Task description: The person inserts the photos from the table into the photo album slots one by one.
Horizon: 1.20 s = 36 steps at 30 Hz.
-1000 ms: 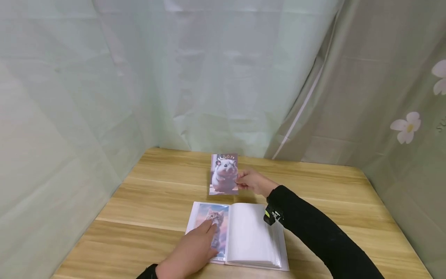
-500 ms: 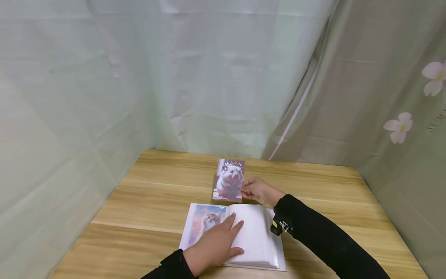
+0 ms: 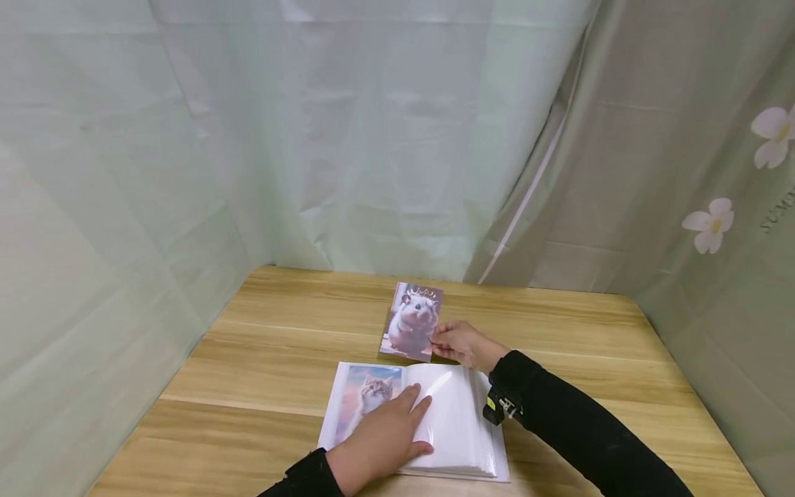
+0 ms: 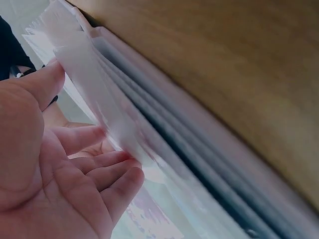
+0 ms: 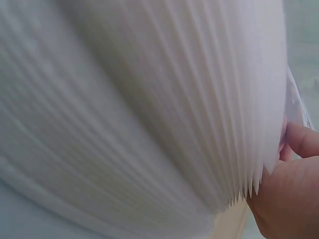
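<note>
A photo album [image 3: 453, 421] lies spread at the table's near side. Its left page bears a kitten picture [image 3: 375, 392], partly covered by my left hand; the facing page is blank white. My left hand [image 3: 385, 435] rests across the fold, fingers spread onto the white page; the left wrist view shows its fingertips touching the page [image 4: 87, 79]. Just beyond the album, my right hand [image 3: 462, 344] pinches the right edge of a photo card [image 3: 411, 323] with a crowned white hamster on it. In the right wrist view the album's fanned sleeves [image 5: 199, 99] hide most of that hand.
The wooden table [image 3: 261, 345] extends to both sides of the album and behind it. Pale curtains [image 3: 385, 138] hang along its back and left, and a flowered curtain [image 3: 652, 172] hangs at the right. A small device [image 3: 495, 406] sits on the right wrist.
My left hand has slid right, from the kitten picture to the fold and white page. The hamster photo has shifted slightly right and nearer the album, tilting clockwise, still held by my right hand.
</note>
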Available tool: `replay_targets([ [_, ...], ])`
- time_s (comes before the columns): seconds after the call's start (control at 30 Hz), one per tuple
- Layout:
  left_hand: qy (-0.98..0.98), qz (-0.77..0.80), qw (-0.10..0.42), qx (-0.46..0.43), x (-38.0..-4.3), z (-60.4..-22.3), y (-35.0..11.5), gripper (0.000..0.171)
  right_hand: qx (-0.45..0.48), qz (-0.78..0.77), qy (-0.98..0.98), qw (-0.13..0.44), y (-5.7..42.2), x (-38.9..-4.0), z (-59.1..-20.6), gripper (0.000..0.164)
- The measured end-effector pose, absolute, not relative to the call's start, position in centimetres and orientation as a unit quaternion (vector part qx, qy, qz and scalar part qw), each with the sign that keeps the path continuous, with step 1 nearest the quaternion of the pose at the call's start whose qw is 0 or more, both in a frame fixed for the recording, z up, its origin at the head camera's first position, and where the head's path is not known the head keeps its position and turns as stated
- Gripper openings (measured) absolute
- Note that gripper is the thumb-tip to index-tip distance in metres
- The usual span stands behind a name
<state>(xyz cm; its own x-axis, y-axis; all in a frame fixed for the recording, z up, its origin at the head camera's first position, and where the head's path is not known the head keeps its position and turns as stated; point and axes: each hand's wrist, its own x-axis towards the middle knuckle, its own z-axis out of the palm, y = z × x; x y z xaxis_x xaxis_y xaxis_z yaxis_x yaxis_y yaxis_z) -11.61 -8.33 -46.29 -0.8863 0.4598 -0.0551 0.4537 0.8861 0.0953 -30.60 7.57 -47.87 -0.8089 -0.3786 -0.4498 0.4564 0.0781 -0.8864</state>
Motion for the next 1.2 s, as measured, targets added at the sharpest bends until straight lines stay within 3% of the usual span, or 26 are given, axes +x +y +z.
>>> replay_targets([
  [0.5,0.969,0.036,0.029,0.243,-11.4,-45.9,-8.1,0.075,0.028,-0.687,0.661,0.301,7.4,-30.7,-48.4,0.014],
  [1.2,0.969,0.037,0.012,0.244,-11.3,-46.1,-8.2,0.074,-0.011,-0.653,0.689,0.314,8.7,-30.2,-48.4,0.008],
])
